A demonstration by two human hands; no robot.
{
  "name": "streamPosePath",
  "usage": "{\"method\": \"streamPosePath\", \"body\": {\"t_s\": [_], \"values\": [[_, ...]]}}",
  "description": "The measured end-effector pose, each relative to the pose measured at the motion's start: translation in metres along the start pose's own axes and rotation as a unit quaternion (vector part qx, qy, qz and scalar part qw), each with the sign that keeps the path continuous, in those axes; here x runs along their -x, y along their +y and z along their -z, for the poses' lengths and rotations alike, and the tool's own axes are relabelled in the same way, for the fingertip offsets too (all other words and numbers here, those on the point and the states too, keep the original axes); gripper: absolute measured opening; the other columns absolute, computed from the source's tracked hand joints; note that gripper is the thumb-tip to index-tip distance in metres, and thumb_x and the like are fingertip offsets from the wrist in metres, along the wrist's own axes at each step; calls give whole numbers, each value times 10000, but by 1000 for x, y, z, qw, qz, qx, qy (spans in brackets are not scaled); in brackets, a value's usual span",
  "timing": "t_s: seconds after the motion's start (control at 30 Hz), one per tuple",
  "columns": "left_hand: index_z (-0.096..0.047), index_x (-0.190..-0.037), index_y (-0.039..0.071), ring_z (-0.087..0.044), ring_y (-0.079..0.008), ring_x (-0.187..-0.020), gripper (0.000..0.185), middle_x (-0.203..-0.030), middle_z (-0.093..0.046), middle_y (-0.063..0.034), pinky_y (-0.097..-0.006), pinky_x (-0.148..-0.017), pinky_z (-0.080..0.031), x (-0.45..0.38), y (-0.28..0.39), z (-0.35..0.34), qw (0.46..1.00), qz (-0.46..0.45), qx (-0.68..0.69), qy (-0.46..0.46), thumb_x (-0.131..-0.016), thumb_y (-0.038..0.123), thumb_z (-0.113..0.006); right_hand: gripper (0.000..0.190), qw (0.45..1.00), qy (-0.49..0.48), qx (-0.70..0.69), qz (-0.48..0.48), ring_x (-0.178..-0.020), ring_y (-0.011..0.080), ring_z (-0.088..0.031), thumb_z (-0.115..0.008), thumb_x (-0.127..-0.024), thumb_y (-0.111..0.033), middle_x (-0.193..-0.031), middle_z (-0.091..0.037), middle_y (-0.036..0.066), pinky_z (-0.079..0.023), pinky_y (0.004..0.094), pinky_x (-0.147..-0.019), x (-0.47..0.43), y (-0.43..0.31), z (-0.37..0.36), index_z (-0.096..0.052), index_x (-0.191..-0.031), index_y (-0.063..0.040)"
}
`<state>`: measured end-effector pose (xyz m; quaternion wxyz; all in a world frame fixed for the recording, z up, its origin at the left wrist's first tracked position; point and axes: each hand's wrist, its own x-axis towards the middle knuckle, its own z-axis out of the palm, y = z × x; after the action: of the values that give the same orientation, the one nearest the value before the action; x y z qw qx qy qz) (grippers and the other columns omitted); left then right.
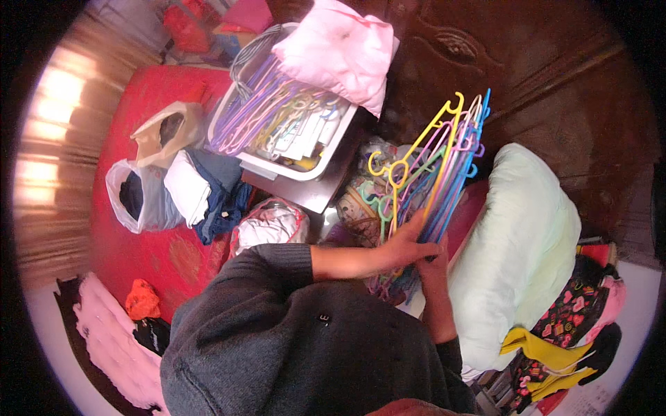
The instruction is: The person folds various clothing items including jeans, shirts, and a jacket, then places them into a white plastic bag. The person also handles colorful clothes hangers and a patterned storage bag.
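Observation:
A large bundle of thin plastic clothes hangers (442, 171) in yellow, blue, purple, white and green stands upright before my body. My left hand (400, 250) reaches across from the left and grips the bundle's lower part. Close beside it, my right hand (434, 257) also closes around the hangers, its fingers partly hidden. A yellow hanger (398, 174) and some green ones splay out to the left of the main bundle. Beyond my left forearm, a white plastic bin (299, 174) holds more hangers (255, 112), mostly purple and pink, along with white items.
A pink pillow (341, 52) lies over the bin's far side. Plastic bags (169, 135), folded dark blue clothes (218, 192) and a white cloth (190, 190) lie on a red surface (156, 99). To my right rests a pale green pillow (525, 234). Dark carved wood (520, 67) rises beyond.

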<state>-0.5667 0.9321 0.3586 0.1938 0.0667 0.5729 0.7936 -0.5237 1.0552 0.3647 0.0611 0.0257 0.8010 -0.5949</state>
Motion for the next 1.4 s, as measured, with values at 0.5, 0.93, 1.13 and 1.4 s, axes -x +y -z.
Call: {"method": "streamPosePath", "body": {"t_s": [0.5,0.93,1.13,1.4], "values": [[-324,-1354,1,-556,-270,-1074,709,-1152,-546,-180,-363,-919,-444,23,39,-15,984,-52,-168,-33,-762,168,-678,501,978,25,-192,-77,-978,147,-582,-585,-851,-145,-1116,-583,51,-483,287,-846,9,-29,10,-432,-1317,-42],[-474,-1336,31,-501,-178,-1219,453,-1311,-539,-110,-300,-994,-407,18,98,-18,991,30,107,-73,-890,-11,-538,452,940,123,-306,-89,-621,157,-598,-647,-790,-6,-817,-604,61,-505,271,-570,43,-44,39,-470,-1204,-41],[-337,-1432,68,-437,-215,-1251,617,-1371,-436,-124,-323,-1025,-371,-16,86,-4,970,-129,-204,-5,-888,116,-623,512,941,184,-278,-54,-645,151,-606,-676,-771,-23,-814,-604,60,-507,274,-589,70,-37,54,-461,-1235,-39],[-466,-1348,57,-527,-50,-743,466,-975,-598,27,-193,-601,-430,-35,36,-25,977,95,-92,-170,-906,90,-610,622,922,151,-355,-5,-724,125,-621,-742,-782,-134,-894,-621,68,-519,285,-664,112,-74,50,-418,-1302,-27]]}}
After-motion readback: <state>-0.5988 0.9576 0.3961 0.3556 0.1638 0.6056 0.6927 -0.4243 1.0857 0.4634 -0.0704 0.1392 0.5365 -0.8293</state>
